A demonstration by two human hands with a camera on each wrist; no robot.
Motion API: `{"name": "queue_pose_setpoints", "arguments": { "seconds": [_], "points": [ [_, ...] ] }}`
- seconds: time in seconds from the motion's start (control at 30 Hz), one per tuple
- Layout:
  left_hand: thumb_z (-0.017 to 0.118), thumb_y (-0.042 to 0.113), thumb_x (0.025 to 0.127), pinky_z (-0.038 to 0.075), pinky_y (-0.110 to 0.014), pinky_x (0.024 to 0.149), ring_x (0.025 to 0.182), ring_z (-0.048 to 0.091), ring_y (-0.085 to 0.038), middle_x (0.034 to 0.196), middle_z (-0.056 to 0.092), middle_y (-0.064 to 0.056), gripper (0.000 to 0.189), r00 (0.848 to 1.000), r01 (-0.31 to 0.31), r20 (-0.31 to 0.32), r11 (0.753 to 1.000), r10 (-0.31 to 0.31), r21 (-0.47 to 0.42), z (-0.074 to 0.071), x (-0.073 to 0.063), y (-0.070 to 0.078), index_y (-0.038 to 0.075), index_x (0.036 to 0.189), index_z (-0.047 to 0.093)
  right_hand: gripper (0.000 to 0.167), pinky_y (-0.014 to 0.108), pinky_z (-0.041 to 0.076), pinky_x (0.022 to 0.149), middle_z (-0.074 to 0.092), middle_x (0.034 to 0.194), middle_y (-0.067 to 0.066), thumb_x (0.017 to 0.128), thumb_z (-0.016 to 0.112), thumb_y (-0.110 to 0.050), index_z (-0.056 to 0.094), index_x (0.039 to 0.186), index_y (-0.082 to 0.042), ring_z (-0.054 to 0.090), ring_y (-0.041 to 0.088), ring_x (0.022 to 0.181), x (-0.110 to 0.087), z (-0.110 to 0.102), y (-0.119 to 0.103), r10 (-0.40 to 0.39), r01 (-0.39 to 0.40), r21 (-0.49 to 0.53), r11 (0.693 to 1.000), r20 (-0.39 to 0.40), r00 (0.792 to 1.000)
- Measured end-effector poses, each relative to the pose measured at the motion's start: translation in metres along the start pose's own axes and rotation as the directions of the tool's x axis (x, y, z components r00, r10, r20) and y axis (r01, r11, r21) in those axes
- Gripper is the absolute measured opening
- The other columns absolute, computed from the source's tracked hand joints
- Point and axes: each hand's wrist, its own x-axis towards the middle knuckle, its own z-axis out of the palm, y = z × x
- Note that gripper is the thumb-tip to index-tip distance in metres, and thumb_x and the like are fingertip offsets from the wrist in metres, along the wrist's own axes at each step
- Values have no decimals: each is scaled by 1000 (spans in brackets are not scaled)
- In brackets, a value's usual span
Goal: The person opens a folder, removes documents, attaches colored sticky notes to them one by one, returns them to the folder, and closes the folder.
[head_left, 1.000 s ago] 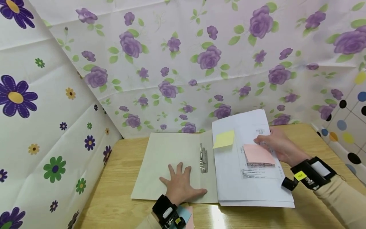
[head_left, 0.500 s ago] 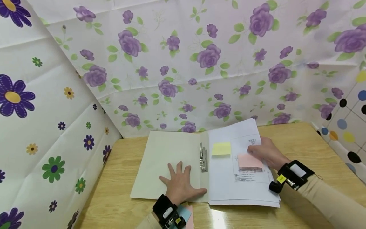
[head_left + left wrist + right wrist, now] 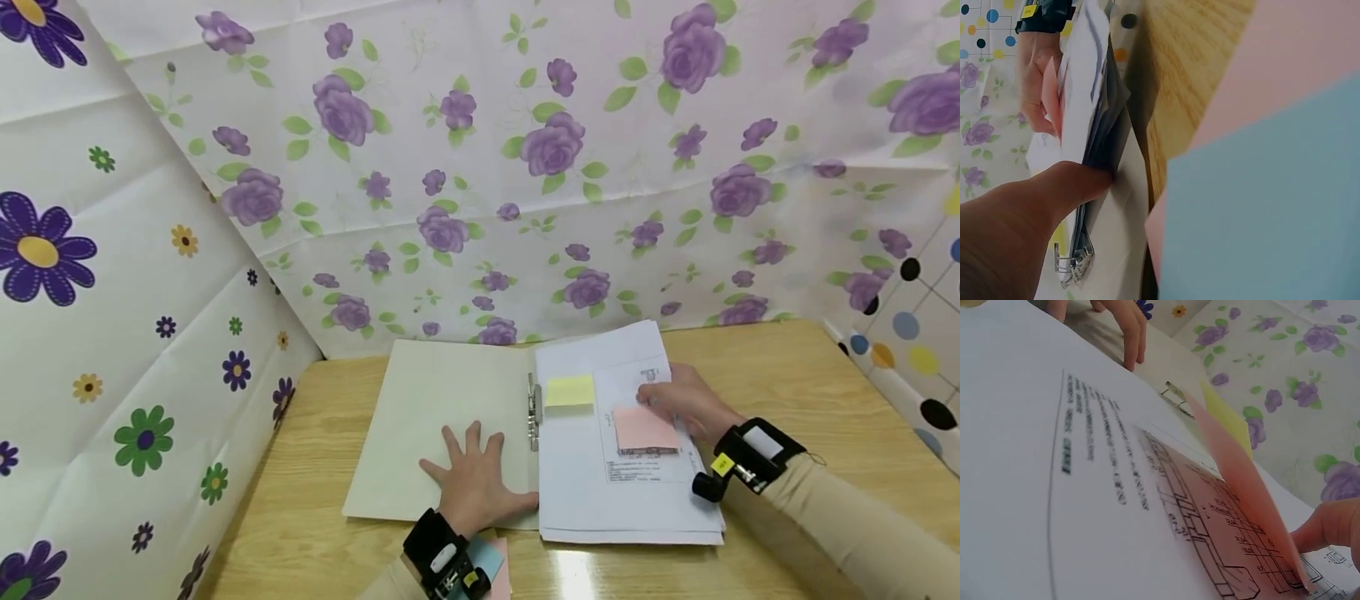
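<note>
A pale file folder lies spread out on the table, a metal lever clip along its spine. My left hand rests with fingers fanned on the left cover, its thumb reaching the edge of a stack of papers. My right hand grips that stack at its right edge, thumb on top. The sheets are over the folder's right half, left edge beside the clip. On the top sheet are a yellow sticky note, a pink sticky note and a printed drawing.
Blue and pink sticky notes lie on the wooden table beneath my left wrist. Flowered cloth hangs behind the table and on the left; a dotted cloth is on the right.
My right hand has brought the stack of papers left and lower, up to the clip. My left hand has stayed in place on the folder.
</note>
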Motion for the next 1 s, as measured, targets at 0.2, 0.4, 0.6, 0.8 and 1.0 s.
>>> {"name": "queue_pose_setpoints", "arguments": {
  "seconds": [0.2,0.4,0.6,0.8,1.0],
  "points": [
    [94,74,71,24,-106,104,162,27,-75,173,47,-27,107,999,-30,-27,999,30,-19,0,-2,-1,11,154,66,70,34,66,83,64,153,32,103,66,-14,42,166,6,76,24,106,7,3,3,10,-10,-22,1000,0,1000],
    [95,68,73,19,-109,100,160,26,-78,169,52,-28,95,993,-104,-62,994,102,-26,0,-7,-3,12,146,72,77,52,62,110,54,163,37,102,68,-13,37,169,8,69,42,132,12,6,3,14,-16,-82,997,-26,1000],
    [84,38,78,6,-112,93,156,34,-78,154,67,-18,58,959,-250,-161,965,234,-86,6,-8,-11,18,132,77,81,67,40,133,44,170,38,102,66,-11,30,172,9,51,54,155,13,10,0,20,-24,-114,993,-42,999],
    [80,38,92,4,-112,94,156,45,-67,148,71,-6,49,907,-409,-155,908,392,-97,8,-14,-21,30,140,74,80,67,42,130,46,169,39,102,65,-9,30,172,8,54,53,152,15,12,0,-1,-6,-129,992,-56,998],
    [78,52,100,4,-110,102,165,40,-55,162,63,-1,56,871,-480,52,870,488,-115,-8,-23,-22,40,153,67,81,67,42,131,44,170,39,102,64,-8,29,173,7,52,53,154,19,12,1,-6,-2,-146,989,-59,998]
  ]
}}
